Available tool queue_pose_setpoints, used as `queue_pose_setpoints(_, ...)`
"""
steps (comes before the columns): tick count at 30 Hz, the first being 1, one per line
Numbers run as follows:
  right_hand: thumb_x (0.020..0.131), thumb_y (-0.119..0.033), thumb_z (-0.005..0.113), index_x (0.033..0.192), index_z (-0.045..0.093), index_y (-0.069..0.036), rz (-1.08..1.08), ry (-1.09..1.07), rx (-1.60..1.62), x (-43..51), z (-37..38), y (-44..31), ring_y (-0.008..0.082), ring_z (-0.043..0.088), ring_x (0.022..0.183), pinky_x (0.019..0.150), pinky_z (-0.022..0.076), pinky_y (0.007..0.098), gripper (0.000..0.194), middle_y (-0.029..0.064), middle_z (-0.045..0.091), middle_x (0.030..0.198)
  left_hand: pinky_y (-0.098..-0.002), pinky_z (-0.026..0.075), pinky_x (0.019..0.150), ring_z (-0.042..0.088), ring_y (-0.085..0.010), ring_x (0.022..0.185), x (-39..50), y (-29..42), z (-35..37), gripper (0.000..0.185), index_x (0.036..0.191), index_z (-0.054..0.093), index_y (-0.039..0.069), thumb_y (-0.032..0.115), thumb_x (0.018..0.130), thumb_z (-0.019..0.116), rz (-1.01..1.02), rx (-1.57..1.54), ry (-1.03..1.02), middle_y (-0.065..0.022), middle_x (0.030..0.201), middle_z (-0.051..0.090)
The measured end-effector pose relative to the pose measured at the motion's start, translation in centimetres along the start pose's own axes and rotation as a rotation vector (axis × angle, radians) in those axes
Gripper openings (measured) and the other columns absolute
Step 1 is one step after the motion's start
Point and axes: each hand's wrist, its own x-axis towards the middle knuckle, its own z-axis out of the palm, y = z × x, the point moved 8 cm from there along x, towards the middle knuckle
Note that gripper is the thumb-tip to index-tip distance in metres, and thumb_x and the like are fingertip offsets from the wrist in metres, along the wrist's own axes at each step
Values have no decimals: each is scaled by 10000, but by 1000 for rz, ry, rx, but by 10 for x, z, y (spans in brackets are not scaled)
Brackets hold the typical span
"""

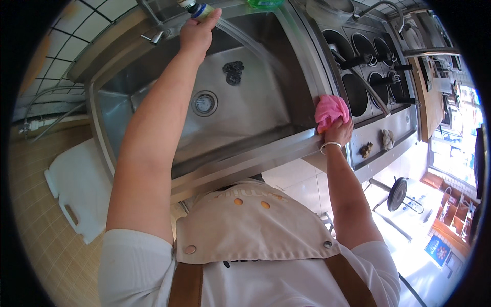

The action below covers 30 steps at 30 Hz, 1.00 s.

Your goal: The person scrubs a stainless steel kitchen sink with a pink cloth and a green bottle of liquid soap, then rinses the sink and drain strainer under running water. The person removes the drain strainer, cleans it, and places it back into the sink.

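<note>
At the far side of the sink, my left hand (196, 36) grips a nozzle (202, 10) with a pale top and a blue-and-yellow band. A stream of water (249, 38) runs from beside this hand towards the right wall of the stainless steel sink (245, 115). My right hand (339, 130), a pale bangle on its wrist, presses a bunched pink cloth (330, 109) on the sink's right rim. A dark scouring pad (233, 73) lies on the basin floor, behind the round drain (204, 103).
A lever tap (154, 37) stands at the back left. Right of the sink are several dark round wells with black handles (356, 62), a metal bar (368, 88) and a crumpled whitish cloth (388, 139). A white board (82, 188) leans at lower left; a green container (264, 3) sits behind.
</note>
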Motion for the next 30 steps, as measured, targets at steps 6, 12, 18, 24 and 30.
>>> queue_pose_setpoints(6, 854, -281, 411, 1163, 485, -66, 13, -12, -12, 2, 2, 1, 306, 425, 1166, 992, 290, 416, 384, 130, 512, 1189, -249, 435, 738, 561, -90, 821, -1, -7, 1, 374, 976, 578, 14, 300, 777, 714, 72, 39, 22, -26, 895, 627)
queue_pose_setpoints(12, 852, -259, 415, 1169, 478, -64, -16, -10, -32, 2, 0, -8, 318, 423, 1162, 995, 284, 418, 378, 134, 504, 1191, -262, 431, 825, 549, -103, 898, -37, -67, 9, 384, 1096, 519, 20, 255, 827, 657, 194, -173, -149, -38, 985, 590)
queue_pose_setpoints(18, 844, -211, 406, 1167, 482, -60, -5, 15, -36, 1, 0, -7, 324, 431, 1143, 984, 289, 416, 365, 141, 505, 1178, -389, 348, 1001, 449, -312, 1162, -161, -247, 75, 505, 1211, 458, 4, 220, 784, 620, 277, 1072, -901, -165, 1225, 487)
queue_pose_setpoints(24, 840, -200, 391, 1182, 475, -61, -12, 12, -35, 3, 4, -1, 344, 449, 1121, 966, 308, 425, 378, 160, 504, 1176, -424, 215, 1074, 267, -289, 1293, -175, -325, 142, 623, 1290, 356, 14, 237, 764, 605, 322, 1241, -988, -133, 1370, 313)
queue_pose_setpoints(30, 840, -211, 383, 1162, 483, -51, -65, -6, 0, 3, 4, -3, 353, 467, 1093, 943, 326, 431, 374, 167, 515, 1153, -399, 188, 1082, 291, -291, 1278, -180, -334, 148, 698, 1308, 325, -9, 309, 757, 611, 3, 1229, -1072, -156, 1360, 335)
